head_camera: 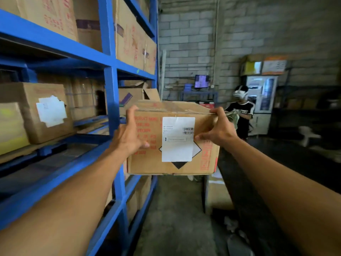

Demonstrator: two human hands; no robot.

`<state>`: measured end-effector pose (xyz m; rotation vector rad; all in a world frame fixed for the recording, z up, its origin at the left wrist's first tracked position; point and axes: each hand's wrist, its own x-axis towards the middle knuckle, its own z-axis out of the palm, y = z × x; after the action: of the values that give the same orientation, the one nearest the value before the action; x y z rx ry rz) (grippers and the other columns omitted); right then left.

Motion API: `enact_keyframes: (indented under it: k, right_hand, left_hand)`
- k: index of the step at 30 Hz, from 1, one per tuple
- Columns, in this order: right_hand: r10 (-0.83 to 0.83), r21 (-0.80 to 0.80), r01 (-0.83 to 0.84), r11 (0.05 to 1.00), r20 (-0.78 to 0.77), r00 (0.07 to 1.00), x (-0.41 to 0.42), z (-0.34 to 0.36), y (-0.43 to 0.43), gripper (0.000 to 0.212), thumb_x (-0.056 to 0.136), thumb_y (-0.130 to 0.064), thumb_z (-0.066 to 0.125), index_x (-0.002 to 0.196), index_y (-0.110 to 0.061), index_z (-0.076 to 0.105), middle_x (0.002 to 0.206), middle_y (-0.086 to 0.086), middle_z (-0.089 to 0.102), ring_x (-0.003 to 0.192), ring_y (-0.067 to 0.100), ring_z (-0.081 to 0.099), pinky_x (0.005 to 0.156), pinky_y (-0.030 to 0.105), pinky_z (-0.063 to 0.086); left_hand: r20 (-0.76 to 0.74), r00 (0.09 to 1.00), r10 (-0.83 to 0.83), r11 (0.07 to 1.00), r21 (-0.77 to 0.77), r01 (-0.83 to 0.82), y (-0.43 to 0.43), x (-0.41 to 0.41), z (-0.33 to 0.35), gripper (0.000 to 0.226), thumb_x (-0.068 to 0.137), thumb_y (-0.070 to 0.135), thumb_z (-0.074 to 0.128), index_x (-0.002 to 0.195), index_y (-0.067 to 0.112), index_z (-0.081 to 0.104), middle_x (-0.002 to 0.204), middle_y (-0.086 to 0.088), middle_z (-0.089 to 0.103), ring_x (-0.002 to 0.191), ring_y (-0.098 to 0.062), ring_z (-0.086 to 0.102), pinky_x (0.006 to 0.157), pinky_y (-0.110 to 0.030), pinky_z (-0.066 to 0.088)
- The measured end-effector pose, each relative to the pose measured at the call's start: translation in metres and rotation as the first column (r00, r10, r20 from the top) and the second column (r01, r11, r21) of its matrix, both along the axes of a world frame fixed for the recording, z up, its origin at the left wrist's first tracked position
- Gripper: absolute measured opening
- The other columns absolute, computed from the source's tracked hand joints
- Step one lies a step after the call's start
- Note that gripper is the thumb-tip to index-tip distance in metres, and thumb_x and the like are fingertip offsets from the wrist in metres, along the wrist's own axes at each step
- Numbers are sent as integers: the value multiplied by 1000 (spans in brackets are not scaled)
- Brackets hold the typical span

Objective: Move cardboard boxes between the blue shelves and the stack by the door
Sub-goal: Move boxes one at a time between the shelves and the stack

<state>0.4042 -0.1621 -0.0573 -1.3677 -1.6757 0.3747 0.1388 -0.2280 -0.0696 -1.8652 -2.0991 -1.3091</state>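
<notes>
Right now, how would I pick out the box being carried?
Find the blue shelves on the left. Just right of their front post, the left hand and right hand grip a cardboard box. Unlike shelved boxes, it bears a clean white barcode label over a black diamond.

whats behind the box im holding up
Past the box, gripped by the left hand and right hand, a monitor on a blue desk shows above its top edge, and a person stands beside its right corner. The desk's lower part is covered.
</notes>
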Motion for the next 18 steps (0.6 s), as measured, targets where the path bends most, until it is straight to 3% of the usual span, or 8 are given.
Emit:
enact_keyframes:
  k: [4,8,10,15,18]
  right_hand:
    - [-215,-6,215,977,2,977,90,5,-15,90,57,-28,94,126,-37,36,114,6,56,103,32,60,86,51,55]
    - [-404,11,404,915,-34,914,180,6,-34,89,61,-29,92,129,-37,35,114,4,53,104,30,59,78,43,55]
    - [-485,16,486,874,-34,874,223,5,-46,91,59,-32,93,129,-38,35,118,5,53,106,31,58,82,45,55]
    - [-685,6,685,728,-19,728,310,-4,-98,92,55,-36,93,128,-37,36,120,6,56,109,31,56,84,44,53]
    - [-791,-3,791,612,0,612,346,-14,-135,94,54,-36,93,128,-35,37,118,4,58,108,29,56,87,43,51]
  left_hand:
    - [15,983,-181,984,9,181,41,89,6,120,58,11,92,139,41,7,117,-8,59,100,-33,61,82,-47,49]
    - [36,932,-361,933,26,360,73,189,6,121,59,10,91,140,42,6,121,-9,56,107,-33,57,92,-53,46]
    - [28,898,-438,898,44,437,84,238,3,124,58,12,92,141,41,5,123,-13,55,106,-36,58,90,-55,47]
    - [18,722,-692,721,82,688,106,349,-12,130,54,10,93,143,41,4,132,-15,48,115,-38,54,91,-60,47]
    - [-22,652,-758,651,40,758,98,406,-19,119,60,15,91,143,32,8,126,-18,54,106,-42,58,88,-57,49]
